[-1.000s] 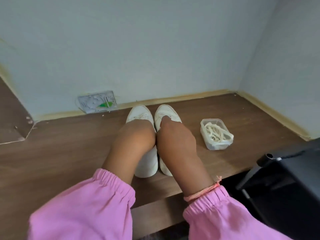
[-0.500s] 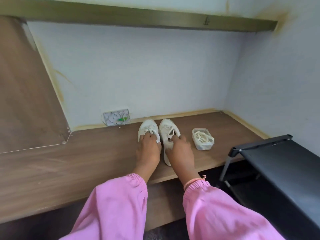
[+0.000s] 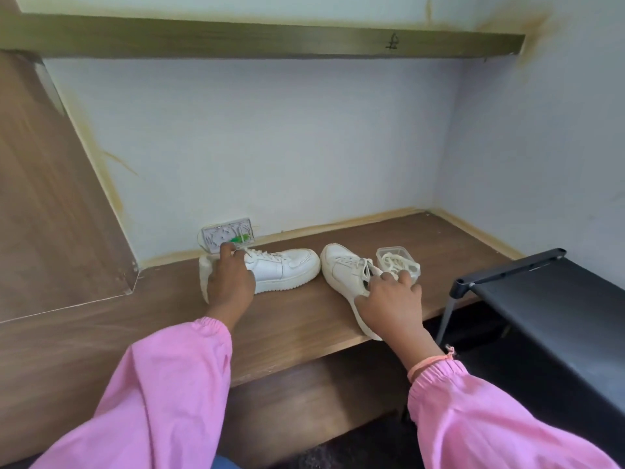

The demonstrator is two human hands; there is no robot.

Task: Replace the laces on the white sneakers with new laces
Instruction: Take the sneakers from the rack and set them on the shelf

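Your left hand [image 3: 230, 285] is gripping the heel of the left white leather sneaker [image 3: 280, 269], lying sideways on the brown wooden desk [image 3: 297, 319]. Your right hand [image 3: 394, 304] is curling over the right white sneaker [image 3: 345, 274], seemingly pinching its laces, beside the clear plastic tub [image 3: 399, 264] of cream laces.

1 cam only, head-worn, wide-angle. looks fwd + down from above the wooden ledge [image 3: 304, 319], facing the wall corner. arms reach away from lens, sleeves big at bottom edge. near range, no 2nd view to overlap.
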